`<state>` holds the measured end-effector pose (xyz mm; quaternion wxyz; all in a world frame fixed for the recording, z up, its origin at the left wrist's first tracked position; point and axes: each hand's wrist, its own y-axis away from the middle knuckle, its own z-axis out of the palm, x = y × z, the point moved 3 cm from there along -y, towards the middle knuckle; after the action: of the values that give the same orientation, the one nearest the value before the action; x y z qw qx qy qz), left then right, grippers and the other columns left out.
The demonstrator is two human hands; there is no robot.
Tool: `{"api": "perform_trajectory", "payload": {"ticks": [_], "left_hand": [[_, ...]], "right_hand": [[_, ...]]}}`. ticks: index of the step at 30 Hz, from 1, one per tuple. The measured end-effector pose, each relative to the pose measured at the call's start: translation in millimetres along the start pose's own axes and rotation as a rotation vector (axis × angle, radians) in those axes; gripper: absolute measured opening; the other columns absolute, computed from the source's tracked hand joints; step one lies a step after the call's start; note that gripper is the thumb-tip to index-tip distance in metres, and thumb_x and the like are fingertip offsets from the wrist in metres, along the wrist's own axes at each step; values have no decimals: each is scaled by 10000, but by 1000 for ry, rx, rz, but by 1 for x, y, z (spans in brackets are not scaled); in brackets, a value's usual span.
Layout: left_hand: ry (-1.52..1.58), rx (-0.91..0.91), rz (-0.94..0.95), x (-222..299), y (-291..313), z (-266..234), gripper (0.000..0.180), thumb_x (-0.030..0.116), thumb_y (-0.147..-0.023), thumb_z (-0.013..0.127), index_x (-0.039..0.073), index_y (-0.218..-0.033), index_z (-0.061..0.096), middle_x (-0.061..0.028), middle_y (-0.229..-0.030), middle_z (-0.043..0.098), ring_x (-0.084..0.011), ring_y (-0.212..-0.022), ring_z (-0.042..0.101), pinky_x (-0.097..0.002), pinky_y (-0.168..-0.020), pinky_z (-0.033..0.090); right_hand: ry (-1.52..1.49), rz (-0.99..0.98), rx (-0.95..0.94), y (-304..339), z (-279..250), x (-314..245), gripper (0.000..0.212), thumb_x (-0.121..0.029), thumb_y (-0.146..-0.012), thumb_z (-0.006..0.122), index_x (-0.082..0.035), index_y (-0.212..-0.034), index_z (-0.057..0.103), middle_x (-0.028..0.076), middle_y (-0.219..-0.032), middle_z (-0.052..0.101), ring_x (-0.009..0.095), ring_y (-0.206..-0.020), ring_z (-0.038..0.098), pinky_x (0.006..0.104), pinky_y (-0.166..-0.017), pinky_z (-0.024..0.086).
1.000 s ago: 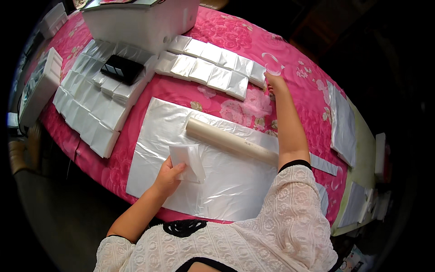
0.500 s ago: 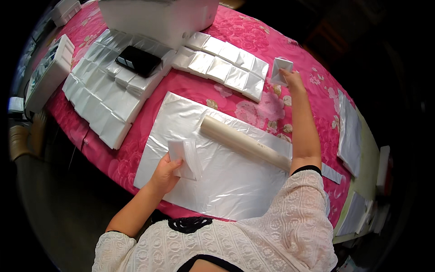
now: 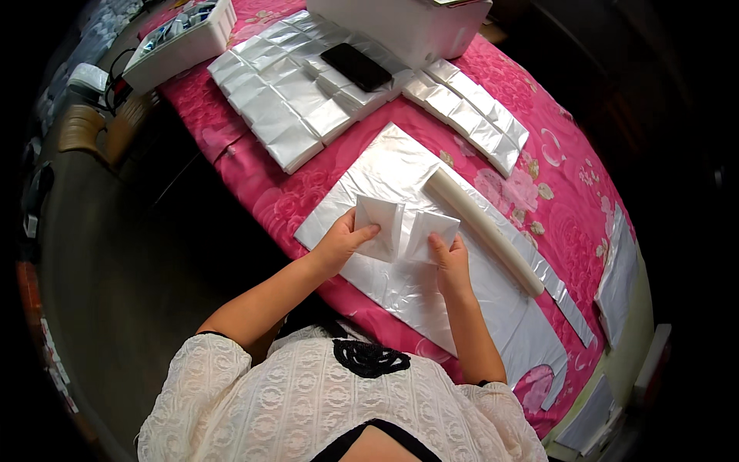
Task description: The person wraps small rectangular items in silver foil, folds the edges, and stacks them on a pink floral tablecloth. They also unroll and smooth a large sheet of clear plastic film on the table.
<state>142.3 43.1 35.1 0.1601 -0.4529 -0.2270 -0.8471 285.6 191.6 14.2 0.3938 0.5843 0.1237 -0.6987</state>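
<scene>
Over a large sheet of shiny translucent plastic (image 3: 408, 300), my left hand (image 3: 335, 245) grips a flat folded packet of clear plastic film (image 3: 377, 209), thumb on top. Close beside it, my right hand (image 3: 454, 271) pinches a second folded plastic packet (image 3: 425, 228) between thumb and fingers. The inner edges of the two packets nearly meet; whether they touch is unclear. A long beige tube (image 3: 486, 231) lies across the sheet just right of my right hand.
Rows of folded plastic packets (image 3: 269, 108) cover the far left of the pink flowered tablecloth (image 3: 289, 196), a black phone (image 3: 356, 67) on them. Another packet block (image 3: 466, 115) lies beside a white foam box (image 3: 400, 27). A white tray (image 3: 181, 50) stands far left; plastic sheets (image 3: 617, 281) lie right.
My right hand has come back from beside the far packet block to my left hand, bringing a packet. My left hand still holds its packet. The whole view has shifted and turned.
</scene>
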Motion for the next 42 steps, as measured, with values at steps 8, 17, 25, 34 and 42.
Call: {"api": "perform_trajectory", "payload": {"ticks": [8, 17, 25, 34, 42], "left_hand": [[-296, 40, 102, 112, -13, -90, 339, 121, -829, 566, 3, -1129, 463, -63, -1017, 577, -127, -911, 560, -265, -813, 442], [-881, 77, -3, 214, -106, -130, 383, 176, -784, 598, -9, -1109, 515, -94, -1021, 577, -166, -923, 536, -290, -800, 411], [-1122, 9, -178, 204, -157, -168, 417, 236, -772, 620, 23, -1114, 513, -68, -980, 583, -163, -903, 525, -285, -784, 409], [-1347, 92, -82, 194, -177, -170, 439, 257, -695, 672, -26, -1012, 568, -125, -933, 611, -208, -856, 569, -303, -773, 431], [-1467, 283, 249, 183, -170, -163, 440, 253, -684, 684, -24, -1008, 574, -161, -967, 602, -257, -918, 570, -308, -820, 429]], "right_hand": [[-91, 141, -152, 6, 69, 20, 379, -174, -814, 623, -6, -1112, 460, 66, -1011, 567, 126, -882, 543, 258, -798, 429], [-160, 155, -307, -48, 159, 9, 374, -191, -821, 614, -6, -1100, 447, 73, -1000, 563, 127, -880, 547, 265, -772, 449], [-202, 18, -242, -106, 203, -11, 360, -195, -820, 613, 2, -1079, 457, 73, -1010, 555, 121, -894, 527, 264, -809, 423], [-195, 24, -207, -113, 206, -1, 381, -192, -816, 615, 15, -1090, 452, 83, -1013, 552, 135, -902, 529, 265, -810, 422], [-189, -7, -154, -121, 214, -6, 392, -180, -814, 610, 37, -1093, 440, 104, -1028, 543, 147, -905, 526, 278, -811, 425]]}}
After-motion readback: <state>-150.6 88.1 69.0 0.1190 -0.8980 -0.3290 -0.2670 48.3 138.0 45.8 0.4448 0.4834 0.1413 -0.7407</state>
